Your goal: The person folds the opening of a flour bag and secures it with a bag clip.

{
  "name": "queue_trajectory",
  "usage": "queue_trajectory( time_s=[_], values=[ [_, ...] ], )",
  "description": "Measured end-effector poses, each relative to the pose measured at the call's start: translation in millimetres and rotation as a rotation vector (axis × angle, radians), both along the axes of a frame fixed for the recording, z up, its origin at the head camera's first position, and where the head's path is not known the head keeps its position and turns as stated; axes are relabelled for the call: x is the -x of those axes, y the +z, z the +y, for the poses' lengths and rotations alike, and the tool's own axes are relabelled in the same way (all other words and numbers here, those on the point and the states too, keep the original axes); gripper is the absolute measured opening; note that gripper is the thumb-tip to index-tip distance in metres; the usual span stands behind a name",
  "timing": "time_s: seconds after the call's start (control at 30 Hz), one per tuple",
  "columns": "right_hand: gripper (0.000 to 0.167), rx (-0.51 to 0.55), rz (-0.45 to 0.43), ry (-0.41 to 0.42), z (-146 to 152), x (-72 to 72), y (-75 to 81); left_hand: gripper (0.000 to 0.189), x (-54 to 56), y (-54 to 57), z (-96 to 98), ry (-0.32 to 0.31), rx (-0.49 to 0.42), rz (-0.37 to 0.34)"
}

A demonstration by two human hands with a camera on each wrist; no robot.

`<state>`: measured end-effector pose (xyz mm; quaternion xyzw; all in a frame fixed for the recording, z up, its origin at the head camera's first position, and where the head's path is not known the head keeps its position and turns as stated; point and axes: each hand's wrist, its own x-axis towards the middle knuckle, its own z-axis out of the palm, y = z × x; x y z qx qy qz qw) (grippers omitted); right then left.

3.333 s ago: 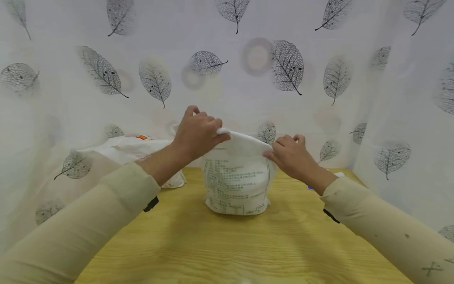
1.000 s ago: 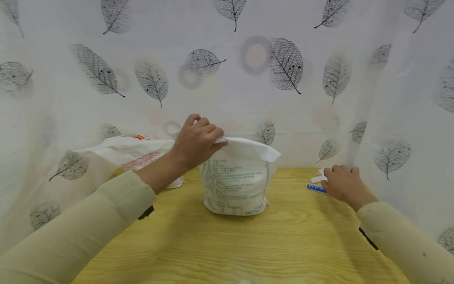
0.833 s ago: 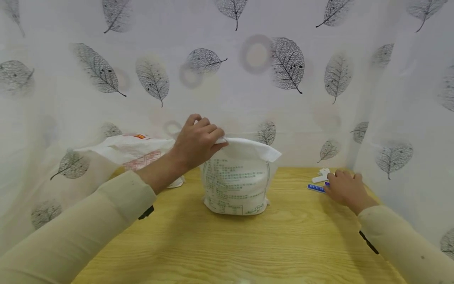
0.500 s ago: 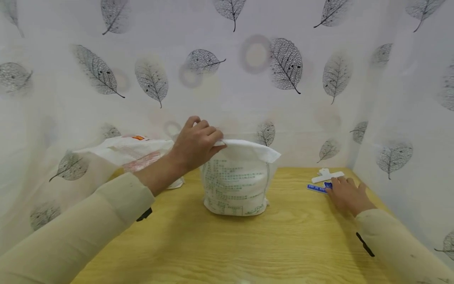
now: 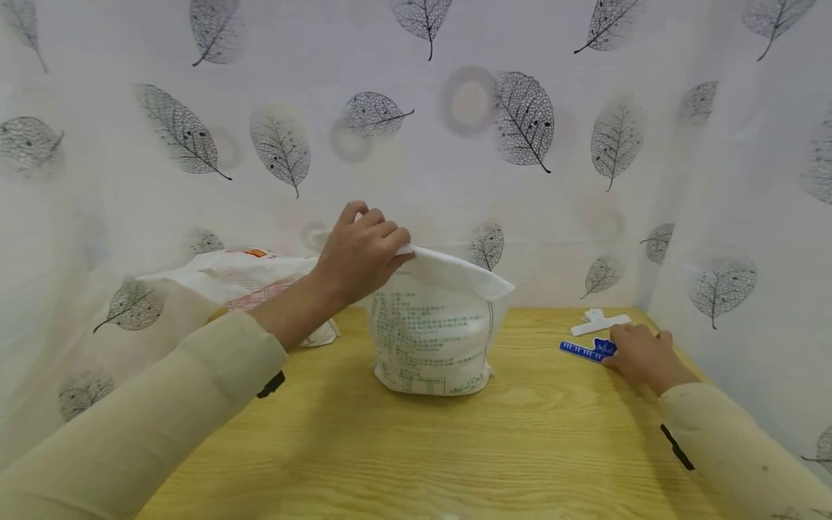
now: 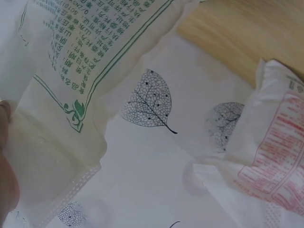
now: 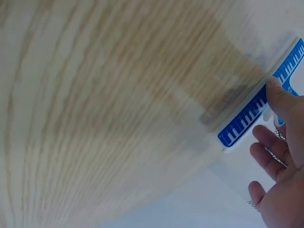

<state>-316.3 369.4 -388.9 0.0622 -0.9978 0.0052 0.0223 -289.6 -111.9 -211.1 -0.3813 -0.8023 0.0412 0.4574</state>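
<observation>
A white plastic bag with green printing stands on the wooden table in the head view, its top edge rolled or folded over. My left hand grips that top edge at its left end; in the left wrist view only part of the hand shows beside the bag. At the right, my right hand pinches a blue bag clip. In the right wrist view the thumb lies across the blue clip, while the other fingers curl below it, partly hidden.
Just behind the blue clip lies a white clip. Another white bag, with red printing, lies at the left behind my left forearm. A pale curtain with leaf prints hangs round the wooden table.
My right hand has let go of the bag's right end, moved to the clips at the right and taken hold of the blue one. My left hand has stayed on the bag's top edge.
</observation>
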Motion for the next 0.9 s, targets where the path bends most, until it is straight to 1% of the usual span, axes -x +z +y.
queue_trajectory(
  time_s=[0.13,0.2,0.27,0.37,0.4,0.47,0.53,0.67,0.8,0.9],
  values=[
    [0.026,0.001,0.003,0.043,-2.4,3.9,4.1,0.019,-0.3,8.8,2.2,0.029,0.006,-0.010],
    [0.027,0.003,-0.008,0.056,-3.8,4.6,5.5,0.019,-1.1,11.4,3.3,0.039,0.014,-0.018],
    [0.033,0.011,-0.019,0.065,-6.0,4.4,8.0,0.019,-1.8,12.4,3.9,0.047,0.016,-0.028],
    [0.041,0.008,-0.006,0.094,-8.7,2.4,10.8,0.019,-2.7,11.7,3.9,0.055,0.015,-0.036],
    [0.040,0.004,0.005,0.106,-9.0,1.0,10.6,0.019,-2.5,10.8,4.1,0.055,0.015,-0.037],
    [0.033,-0.007,0.034,0.137,-11.0,1.2,9.1,0.019,-2.3,9.5,2.6,0.057,0.012,-0.040],
    [0.028,-0.018,0.051,0.157,-11.8,2.0,6.4,0.018,-1.8,8.4,1.6,0.056,0.014,-0.029],
    [0.029,-0.034,0.067,0.167,-12.4,3.2,3.4,0.018,-1.2,7.5,1.4,0.050,0.021,-0.013],
    [0.029,-0.055,0.100,0.183,-15.5,5.4,4.2,0.019,-1.5,7.5,2.1,0.055,0.027,-0.015],
    [0.030,-0.034,0.142,0.205,-22.8,7.4,7.0,0.019,-2.0,8.1,0.4,0.067,0.020,-0.018]
  ],
)
